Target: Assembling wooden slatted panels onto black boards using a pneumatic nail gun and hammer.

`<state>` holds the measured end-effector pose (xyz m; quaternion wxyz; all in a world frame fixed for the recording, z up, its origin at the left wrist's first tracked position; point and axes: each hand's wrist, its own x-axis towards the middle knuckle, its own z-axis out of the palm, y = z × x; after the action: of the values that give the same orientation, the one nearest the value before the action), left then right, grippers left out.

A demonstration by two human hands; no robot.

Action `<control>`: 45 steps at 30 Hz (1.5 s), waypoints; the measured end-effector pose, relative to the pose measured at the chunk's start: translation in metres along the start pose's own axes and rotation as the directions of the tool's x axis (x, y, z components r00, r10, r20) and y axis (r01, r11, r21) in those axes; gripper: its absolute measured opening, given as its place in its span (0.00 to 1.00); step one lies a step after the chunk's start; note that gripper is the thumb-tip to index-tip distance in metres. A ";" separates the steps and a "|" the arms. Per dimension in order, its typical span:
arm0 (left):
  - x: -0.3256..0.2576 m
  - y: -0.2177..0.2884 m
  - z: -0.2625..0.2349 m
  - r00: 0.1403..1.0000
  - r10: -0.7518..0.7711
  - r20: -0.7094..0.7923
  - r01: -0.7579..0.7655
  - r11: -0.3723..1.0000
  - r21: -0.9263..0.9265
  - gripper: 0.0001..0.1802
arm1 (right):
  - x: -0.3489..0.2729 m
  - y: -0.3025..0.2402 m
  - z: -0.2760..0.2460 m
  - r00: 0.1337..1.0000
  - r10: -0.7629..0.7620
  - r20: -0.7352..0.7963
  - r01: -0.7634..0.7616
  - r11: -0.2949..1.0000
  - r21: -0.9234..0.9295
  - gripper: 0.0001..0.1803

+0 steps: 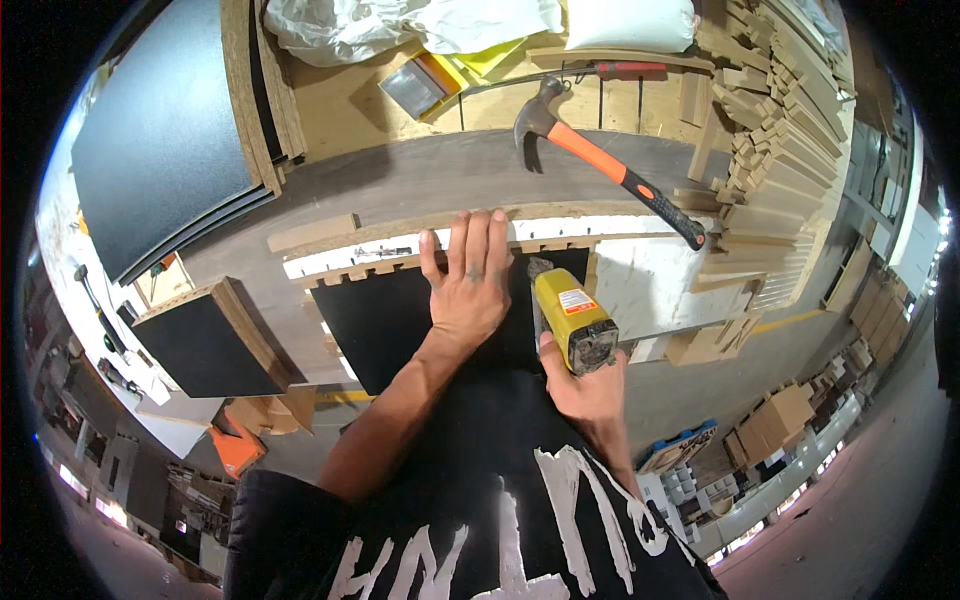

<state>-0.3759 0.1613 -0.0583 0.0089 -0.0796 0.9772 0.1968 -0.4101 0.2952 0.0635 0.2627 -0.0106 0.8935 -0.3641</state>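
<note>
My left hand (pixel 470 295) presses flat on a black panel (pixel 380 320), fingers stretched toward its far edge. Along that edge runs a white-faced board strip (pixel 335 262) with brown wood strips beside it. In my right hand (pixel 588 395) is a yellow nail gun (pixel 557 288) with a dark end cap. Its dark nose lies near the panel's far right part, close to the wood edge; whether it touches is unclear. My right fingers are partly hidden under the tool's body.
Beyond the panel lies a claw hammer (pixel 590 153) with an orange and black handle. Wood strips (pixel 775 170) are piled at the right. Large black panels (pixel 165 125) are stacked at the far left, and a smaller black-topped piece (pixel 205 340) stands nearer. A yellow box (pixel 422 85) sits at the back.
</note>
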 end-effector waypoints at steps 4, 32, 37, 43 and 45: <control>0.000 -0.001 -0.002 1.000 0.012 0.013 -0.012 1.000 0.003 0.37 | 0.000 -0.001 0.005 1.000 -0.002 -0.023 0.003 0.999 0.044 0.07; -0.094 -0.114 -0.060 0.628 -0.778 0.000 0.532 0.430 -0.729 0.29 | -0.015 -0.025 0.031 0.960 0.266 0.091 -0.274 0.956 0.100 0.09; -0.094 -0.118 -0.059 0.645 -0.764 0.004 0.529 0.442 -0.725 0.27 | -0.014 -0.029 0.033 0.961 0.267 0.065 -0.273 0.957 0.095 0.10; -0.091 -0.117 -0.062 0.632 -0.774 0.025 0.556 0.432 -0.710 0.27 | -0.010 -0.038 0.033 0.948 0.305 0.089 -0.310 0.950 0.042 0.10; -0.092 -0.118 -0.061 0.624 -0.781 0.031 0.566 0.425 -0.707 0.27 | -0.010 -0.038 0.035 0.961 0.262 0.088 -0.263 0.965 0.004 0.09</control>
<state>-0.2658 0.0443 -0.0434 -0.0903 -0.4955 0.7110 0.4907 -0.3915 0.2473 0.0721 0.3473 0.0943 0.8718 -0.3322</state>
